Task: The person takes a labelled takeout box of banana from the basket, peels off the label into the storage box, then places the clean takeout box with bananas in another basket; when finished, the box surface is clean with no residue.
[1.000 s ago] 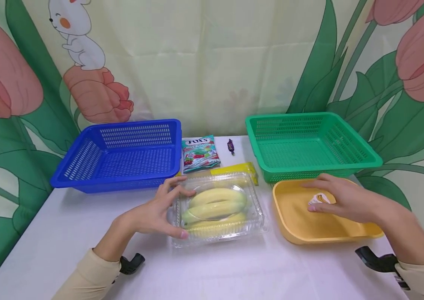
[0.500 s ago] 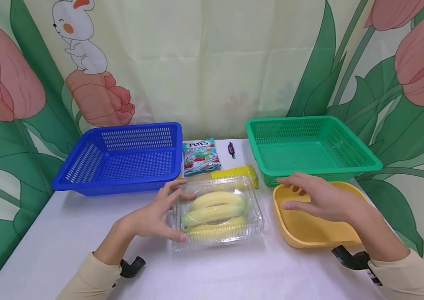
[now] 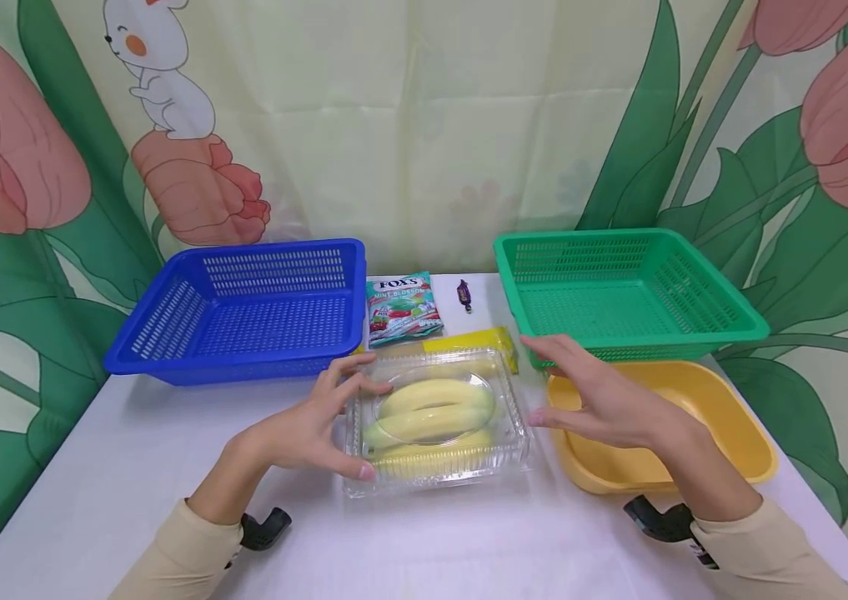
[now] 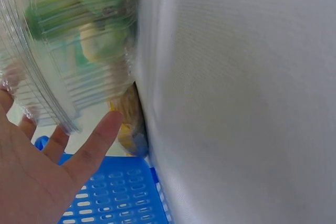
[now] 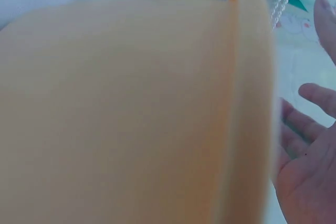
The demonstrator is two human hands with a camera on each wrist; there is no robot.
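Observation:
A clear plastic clamshell box [image 3: 434,492] with several yellow bananas [image 3: 434,423] inside sits in the middle of the table. My left hand [image 3: 311,429] rests at its left side, thumb by the front corner and the other fingers spread along the edge; in the left wrist view the fingertips reach the lid's rim. Just off the box's right side is my right hand [image 3: 604,408], fingers extended and holding nothing, passing over the left part of a yellow basin [image 3: 701,400]. The right wrist view is mostly filled by that basin's outer wall.
Behind the box lie a yellow packet [image 3: 476,340], a teal Fox's candy bag [image 3: 403,308] and a small purple wrapped candy [image 3: 464,296]. A blue basket [image 3: 236,367] stands at the left, a green basket [image 3: 634,342] behind the basin.
My right hand has moved left, from over the basin to beside the box. The banana-printed white piece seen in the basin earlier is out of sight. The left hand has stayed at the box.

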